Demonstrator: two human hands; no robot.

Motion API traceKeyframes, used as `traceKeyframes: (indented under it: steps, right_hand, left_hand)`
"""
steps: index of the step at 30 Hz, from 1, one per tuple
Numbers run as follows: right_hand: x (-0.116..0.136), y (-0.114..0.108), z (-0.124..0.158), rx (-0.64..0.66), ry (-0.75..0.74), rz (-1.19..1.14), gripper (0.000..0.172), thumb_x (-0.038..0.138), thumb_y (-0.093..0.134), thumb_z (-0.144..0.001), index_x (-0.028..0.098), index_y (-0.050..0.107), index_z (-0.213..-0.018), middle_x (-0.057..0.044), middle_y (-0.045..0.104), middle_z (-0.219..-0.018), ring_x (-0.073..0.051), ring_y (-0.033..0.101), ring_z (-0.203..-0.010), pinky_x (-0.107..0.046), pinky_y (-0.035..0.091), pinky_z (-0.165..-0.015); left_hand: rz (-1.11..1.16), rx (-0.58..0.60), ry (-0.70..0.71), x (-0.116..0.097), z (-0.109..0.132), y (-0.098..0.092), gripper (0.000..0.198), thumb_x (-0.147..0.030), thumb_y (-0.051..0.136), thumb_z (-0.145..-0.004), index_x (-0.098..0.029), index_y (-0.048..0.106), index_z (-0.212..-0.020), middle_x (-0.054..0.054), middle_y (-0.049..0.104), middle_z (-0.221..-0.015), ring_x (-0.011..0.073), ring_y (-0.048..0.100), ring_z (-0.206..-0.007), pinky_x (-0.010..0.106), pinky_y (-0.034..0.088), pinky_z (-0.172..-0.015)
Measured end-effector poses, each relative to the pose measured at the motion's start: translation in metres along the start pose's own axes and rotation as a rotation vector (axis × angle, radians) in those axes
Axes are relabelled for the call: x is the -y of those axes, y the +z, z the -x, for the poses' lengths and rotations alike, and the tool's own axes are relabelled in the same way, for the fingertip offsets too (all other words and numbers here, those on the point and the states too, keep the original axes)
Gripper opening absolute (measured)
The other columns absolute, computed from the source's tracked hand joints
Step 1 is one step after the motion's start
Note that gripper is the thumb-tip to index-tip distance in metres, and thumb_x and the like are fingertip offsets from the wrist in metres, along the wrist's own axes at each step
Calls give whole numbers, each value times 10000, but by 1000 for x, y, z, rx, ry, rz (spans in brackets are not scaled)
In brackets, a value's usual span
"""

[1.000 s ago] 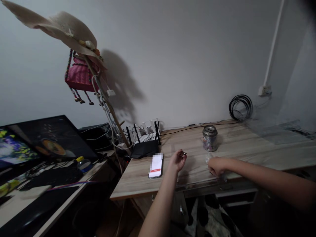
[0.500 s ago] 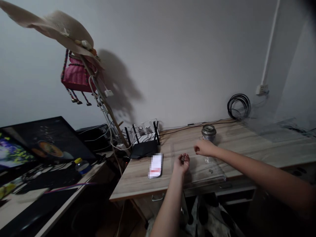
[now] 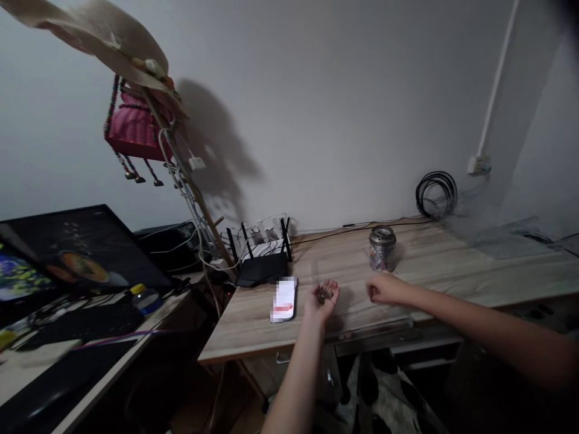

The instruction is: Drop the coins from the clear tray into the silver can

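Note:
My left hand (image 3: pixel 322 299) is palm up with its fingers curled around several small coins (image 3: pixel 324 293), held above the wooden desk (image 3: pixel 253 325). To its right, my right hand (image 3: pixel 384 289) is closed, palm down, over the desk; whatever its fingers pinch is hidden. Just behind my right hand stands a grey metallic jar (image 3: pixel 382 248), upright, with a round lid. A phone (image 3: pixel 284 299) with a lit screen lies to the left of my left hand. A clear plastic sheet edge (image 3: pixel 314 273) shows beside the left hand.
A black router (image 3: pixel 263 269) with antennas stands at the desk's back left. Coiled black cable (image 3: pixel 436 193) leans on the wall at the right. Further left are a monitor (image 3: pixel 85 259), a yellow-capped bottle (image 3: pixel 145 299), a pink bag (image 3: pixel 138 129) and a hat (image 3: pixel 120 42).
My left hand has shifted slightly left, showing more coins. My right hand has moved right and down, uncovering more of the jar. The coin seen earlier on the desk no longer shows.

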State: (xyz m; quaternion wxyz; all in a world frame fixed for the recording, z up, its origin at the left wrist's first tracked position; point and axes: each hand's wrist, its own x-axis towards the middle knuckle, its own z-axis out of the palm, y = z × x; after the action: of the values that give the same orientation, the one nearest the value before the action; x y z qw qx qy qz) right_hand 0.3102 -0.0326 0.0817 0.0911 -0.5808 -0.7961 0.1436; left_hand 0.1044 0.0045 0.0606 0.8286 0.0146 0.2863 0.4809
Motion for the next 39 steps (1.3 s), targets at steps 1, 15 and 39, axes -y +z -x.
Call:
traceKeyframes:
  steps: [1,15,39]
  right_hand:
    - [11,-6,-8,-46,-29,-70,97,178,589,-628,160,651,-700,-25,634,-648,-143,557,-629,-232,363,-602]
    - [30,57,-28,388,-284,-272,274,174,641,-595,121,667,-862,17,586,-638,-84,482,-559,-184,350,-516]
    - [51,65,-54,548,-347,-245,238,96,575,-575,100,632,-806,36,551,-602,-75,475,-522,-181,364,-498]
  left_hand:
    - [-10,6,-14,3,3,0,201,-135,343,-803,-90,539,-810,114,591,-786,183,616,-762,322,531,-624]
    - [39,168,89,-22,26,-21,211,-100,342,-832,-168,353,-632,-49,306,-546,37,270,-391,147,142,-344]
    - [129,180,-22,-17,21,-17,179,-121,350,-836,-147,401,-667,-36,332,-571,39,323,-427,133,187,-363]
